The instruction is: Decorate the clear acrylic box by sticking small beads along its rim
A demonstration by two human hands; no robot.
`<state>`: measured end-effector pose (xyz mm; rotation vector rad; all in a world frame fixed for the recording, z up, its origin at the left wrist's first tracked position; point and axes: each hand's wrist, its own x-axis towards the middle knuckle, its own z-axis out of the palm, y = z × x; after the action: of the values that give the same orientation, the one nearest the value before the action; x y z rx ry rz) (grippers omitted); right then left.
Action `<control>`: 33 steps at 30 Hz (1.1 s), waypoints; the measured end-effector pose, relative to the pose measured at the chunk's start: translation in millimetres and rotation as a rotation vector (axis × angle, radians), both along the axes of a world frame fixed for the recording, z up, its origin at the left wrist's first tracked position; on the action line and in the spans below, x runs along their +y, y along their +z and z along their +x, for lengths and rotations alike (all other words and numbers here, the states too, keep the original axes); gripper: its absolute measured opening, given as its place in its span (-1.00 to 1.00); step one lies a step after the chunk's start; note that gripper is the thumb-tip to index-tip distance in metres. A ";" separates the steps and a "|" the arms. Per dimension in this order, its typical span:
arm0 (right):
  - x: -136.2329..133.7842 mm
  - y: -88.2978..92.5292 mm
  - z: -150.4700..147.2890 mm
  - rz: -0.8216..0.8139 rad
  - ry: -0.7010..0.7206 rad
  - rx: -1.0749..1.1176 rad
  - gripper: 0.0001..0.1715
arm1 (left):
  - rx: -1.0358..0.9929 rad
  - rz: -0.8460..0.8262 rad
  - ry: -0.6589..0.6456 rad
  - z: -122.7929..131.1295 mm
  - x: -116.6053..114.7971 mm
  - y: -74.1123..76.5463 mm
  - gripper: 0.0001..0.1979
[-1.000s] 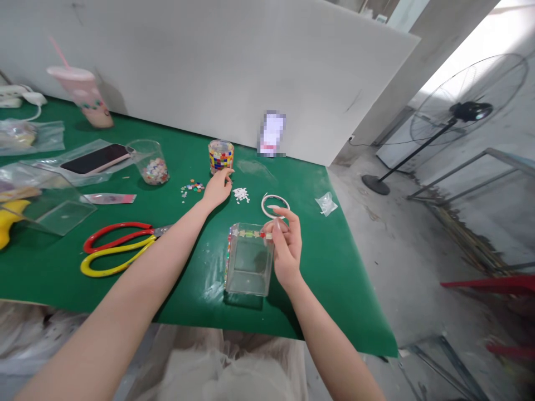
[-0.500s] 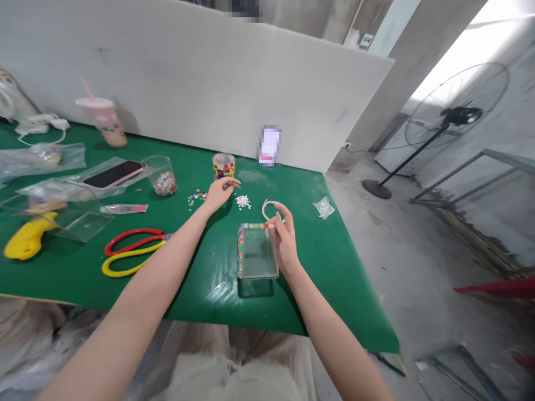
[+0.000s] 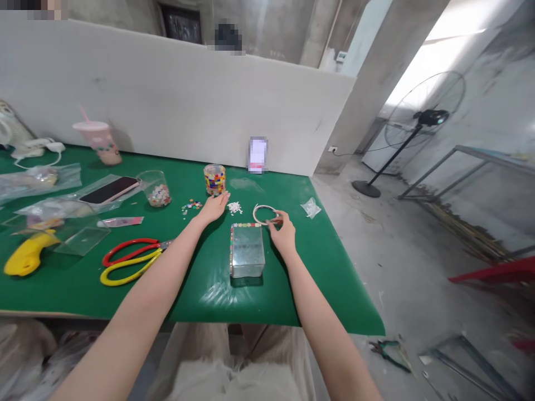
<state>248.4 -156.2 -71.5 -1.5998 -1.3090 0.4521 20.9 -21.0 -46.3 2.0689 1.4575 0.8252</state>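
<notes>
My left hand (image 3: 214, 208) lies palm down with fingers stretched out, between a pile of small white pieces (image 3: 234, 208) and scattered coloured pieces (image 3: 193, 205). Just beyond its fingertips stands a round glass jar (image 3: 215, 181) covered in coloured mosaic tiles. The thumb and fingers of my right hand (image 3: 284, 229) close on the right side of a thin white ring (image 3: 259, 208) with a loose end. In front of me sits a clear rectangular box (image 3: 247, 253), its top and left edges lined with small coloured pieces. Neither hand appears to touch the box.
On the green table (image 3: 326, 267) lie red-and-yellow-handled scissors (image 3: 131, 262), a tube (image 3: 122, 221), a clear cup of pieces (image 3: 159, 194), a phone (image 3: 109, 190), a yellow tool (image 3: 31, 253) and a crumpled plastic bag (image 3: 310, 208). A pink drink cup (image 3: 100, 143) stands behind.
My right hand has let go of the clear box and moved to its right, onto the white ring. My left hand has lowered slightly, fingers flatter. The camera view has shifted.
</notes>
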 end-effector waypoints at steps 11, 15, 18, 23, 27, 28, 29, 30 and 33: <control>5.1 1.2 -9.5 -0.111 -0.007 -0.603 -0.64 | 0.017 0.062 0.041 14.5 -25.6 30.2 -0.71; 2.7 0.9 -5.4 -0.110 -0.002 -0.701 -0.63 | 0.092 0.057 0.102 9.2 -33.2 38.8 -0.70; -2.4 -0.3 -5.0 -0.113 -0.007 -0.737 -0.63 | 0.211 -0.015 0.254 -22.0 -29.6 46.9 -0.70; -6.6 -3.5 -11.4 -0.131 0.051 -0.782 -0.61 | 0.425 -0.162 0.529 -72.8 -32.2 47.8 -0.63; -5.9 -3.9 -14.6 -0.144 0.114 -0.810 -0.63 | 0.571 -0.241 0.582 -82.3 -39.4 39.0 -0.61; -5.6 -3.7 -14.8 -0.149 0.120 -0.814 -0.63 | 0.602 -0.253 0.575 -82.3 -40.5 37.1 -0.61; -5.2 -3.5 -14.8 -0.153 0.122 -0.817 -0.63 | 0.630 -0.259 0.566 -82.1 -41.2 35.4 -0.62; -4.9 -3.6 -14.7 -0.156 0.122 -0.817 -0.64 | 0.654 -0.256 0.557 -81.7 -41.6 33.9 -0.62; -4.5 -4.9 -13.7 -0.155 0.118 -0.806 -0.64 | 0.709 -0.215 0.528 -80.3 -42.1 29.8 -0.62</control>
<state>234.7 -160.7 -76.4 -1.9298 -2.0065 -0.0535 -59.4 -63.2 -16.4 1.9116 2.4088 0.0532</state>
